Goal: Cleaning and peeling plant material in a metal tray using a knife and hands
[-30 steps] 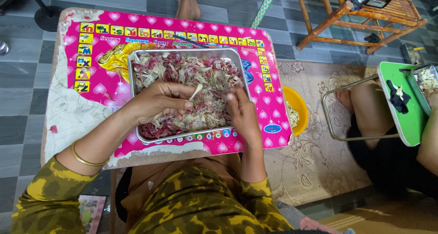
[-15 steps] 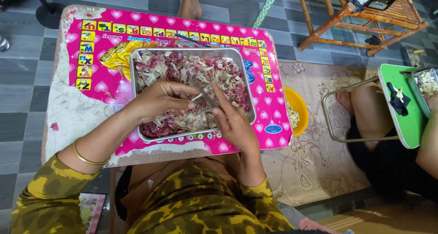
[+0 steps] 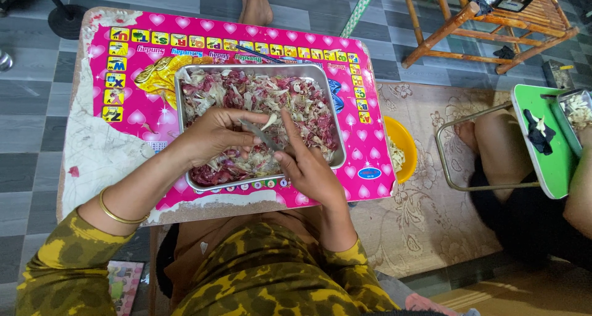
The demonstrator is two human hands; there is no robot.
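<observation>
I saw the metal tray [image 3: 336, 115] on the pink desk [image 3: 132, 75] heaped with red and pale peelings [image 3: 246, 97], so much of the peeling looked done, though how much remained I could not tell. My left hand [image 3: 216, 134] was clenched on a thin blade [image 3: 262, 137]; my right hand [image 3: 308, 168] pinched a pale piece [image 3: 269, 120] against it. A yellow bowl [image 3: 404, 144] sat just beside the desk

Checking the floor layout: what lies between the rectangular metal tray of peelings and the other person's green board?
In the head view, a yellow bowl on the patterned beige rug lies between tray and board.
</observation>
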